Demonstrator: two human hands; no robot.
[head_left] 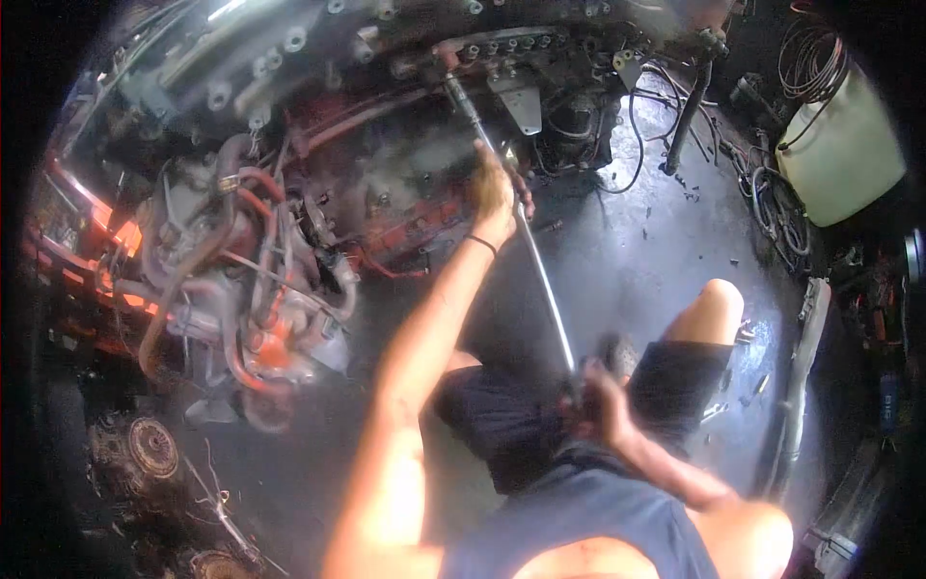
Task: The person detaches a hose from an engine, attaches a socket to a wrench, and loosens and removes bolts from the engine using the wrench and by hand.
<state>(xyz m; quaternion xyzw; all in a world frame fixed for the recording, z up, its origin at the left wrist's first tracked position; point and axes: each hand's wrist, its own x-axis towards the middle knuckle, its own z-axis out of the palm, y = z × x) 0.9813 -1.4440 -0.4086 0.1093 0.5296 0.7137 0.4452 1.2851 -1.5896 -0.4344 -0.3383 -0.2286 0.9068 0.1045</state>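
Observation:
A long-handled socket wrench [542,265] runs slantwise from the vehicle's underside down to my lap. Around its upper shaft, my left hand [495,201] is closed. My right hand [606,405] is closed at the lower end, close to my thighs, and is somewhat blurred. The wrench's top end meets a rusty reddish part [449,54] beside a rail with several bolts [516,44]. Just right of the shaft hangs a pale metal bracket [521,104]. Whether the socket sits on a bolt I cannot tell.
An engine with pipes [236,261] stands at left. A clutch-like disc [152,449] lies at lower left. Coiled hoses [779,217] and a pale plastic container [844,154] are at right. Small parts are scattered on the dark floor [666,241].

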